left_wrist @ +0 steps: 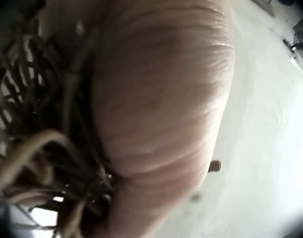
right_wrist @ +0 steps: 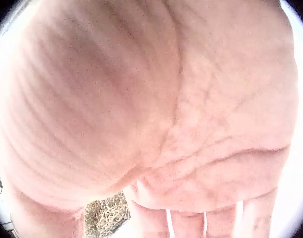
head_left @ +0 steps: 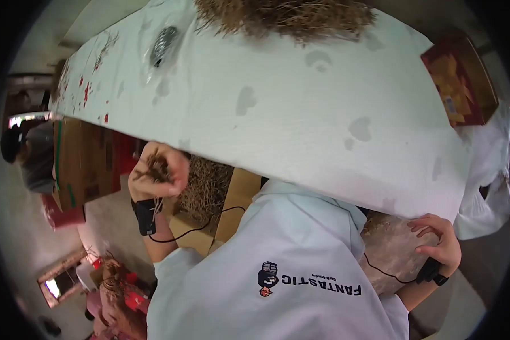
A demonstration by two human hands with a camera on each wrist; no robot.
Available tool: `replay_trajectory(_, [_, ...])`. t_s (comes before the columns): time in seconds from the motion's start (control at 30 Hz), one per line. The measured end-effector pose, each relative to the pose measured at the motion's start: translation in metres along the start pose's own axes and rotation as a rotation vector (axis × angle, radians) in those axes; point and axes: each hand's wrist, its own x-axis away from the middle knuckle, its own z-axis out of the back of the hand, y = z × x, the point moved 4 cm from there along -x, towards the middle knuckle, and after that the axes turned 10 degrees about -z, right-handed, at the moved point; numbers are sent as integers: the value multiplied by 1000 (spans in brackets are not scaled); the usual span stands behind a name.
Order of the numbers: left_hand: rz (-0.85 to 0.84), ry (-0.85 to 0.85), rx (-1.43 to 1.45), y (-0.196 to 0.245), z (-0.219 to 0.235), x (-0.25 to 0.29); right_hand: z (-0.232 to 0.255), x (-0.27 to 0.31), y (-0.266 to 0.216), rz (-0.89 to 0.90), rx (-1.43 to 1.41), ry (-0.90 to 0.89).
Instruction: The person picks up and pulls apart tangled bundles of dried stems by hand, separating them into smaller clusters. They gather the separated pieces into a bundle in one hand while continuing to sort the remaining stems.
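My left hand (head_left: 177, 177) grips a small bunch of dried brown stems (head_left: 156, 164) beside the near left edge of the table. The left wrist view shows the tangled stems (left_wrist: 37, 158) close up, against the curled hand (left_wrist: 161, 104). Just below this hand, an open cardboard box (head_left: 239, 195) contains more dried stems (head_left: 203, 190). At the table's near right corner, my right hand (head_left: 445, 241) holds nothing, its fingers loosely bent with the fingertips right at the edge. Its palm (right_wrist: 181, 114) fills the right wrist view, the fingers extending downward.
A white-covered table (head_left: 300, 107) spans the front. On it lie a heap of dried stems (head_left: 289, 17), a dark patterned object in clear plastic (head_left: 164, 45) and red bits (head_left: 86, 93). A red-and-gold carton (head_left: 456, 79) and plastic bag (head_left: 487, 198) are right; another person (head_left: 37, 153) is left.
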Motion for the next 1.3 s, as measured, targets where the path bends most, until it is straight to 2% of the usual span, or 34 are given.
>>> replay_trajectory(0.03, [-1, 25, -4, -1, 7, 29, 3, -6, -1, -23, -25, 15])
replay_trajectory(0.1, [53, 307, -179, -9, 21, 81, 8, -17, -3, -73, -80, 57])
replay_trajectory(0.13, [51, 320, -179, -20, 24, 95, 10, -22, -4, -71, -71, 46])
replay_trajectory(0.2, [347, 943, -269, -55, 54, 137, 15, -29, -3, -139, -66, 21])
replay_trajectory(0.27, [453, 1080, -305, -121, 111, 165, 19, -34, -4, -163, -56, 18])
replay_trajectory(0.33, [459, 1045, -714, -177, 164, 183, 19, -35, -5, -182, -70, 10])
replay_trajectory(0.37, [444, 1047, -711, -200, 183, 185, 20, -35, -7, -189, -76, 8])
replay_trajectory(0.43, [530, 1118, -756, -224, 208, 194, 19, -32, -10, -157, -54, 29])
replay_trajectory(0.47, [515, 1115, -758, -222, 215, 192, 19, -30, -12, -130, -39, 50])
replay_trajectory(0.57, [736, 1215, -513, -220, 226, 205, 23, -27, -19, -90, 11, 105])
replay_trajectory(0.6, [725, 1203, -515, -210, 220, 201, 24, -25, -22, -85, 48, 124])
replay_trajectory(0.67, [723, 1059, -579, -182, 204, 187, 28, -24, -30, -72, 80, 175])
replay_trajectory(0.73, [763, 820, -681, -149, 180, 161, 30, -30, -50, -24, 208, 211])
replay_trajectory(0.8, [1035, 677, -858, -96, 135, 129, 36, -42, -76, 14, 266, 280])
replay_trajectory(0.87, [1050, 429, -708, -53, 91, 90, 37, -56, -108, 143, 431, 344])
replay_trajectory(0.93, [712, 306, -624, -9, 33, 34, 36, -76, -143, 301, 490, 409])
replay_trajectory(0.97, [696, 296, -635, 8, 12, 13, 36, -87, -161, 383, 492, 443])
replay_trajectory(1.03, [145, 25, -524, 41, -35, -46, 37, -113, -196, 581, 498, 525])
replay_trajectory(1.07, [42, 49, -533, 45, -47, -73, 39, -130, -212, 697, 499, 576])
replay_trajectory(1.1, [-63, 68, -543, 49, -57, -103, 44, -149, -229, 793, 553, 717])
replay_trajectory(1.13, [-198, 47, -693, 49, -66, -137, 49, -170, -244, 884, 606, 860])
replay_trajectory(1.2, [-436, 5, -998, 36, -77, -200, 77, -220, -269, 851, 432, 1133])
replay_trajectory(1.27, [-631, 13, -1415, 16, -88, -248, 100, -251, -289, 493, 179, 1029])
replay_trajectory(1.3, [-733, 45, -1674, 9, -90, -266, 99, -258, -294, 498, 177, 1039])
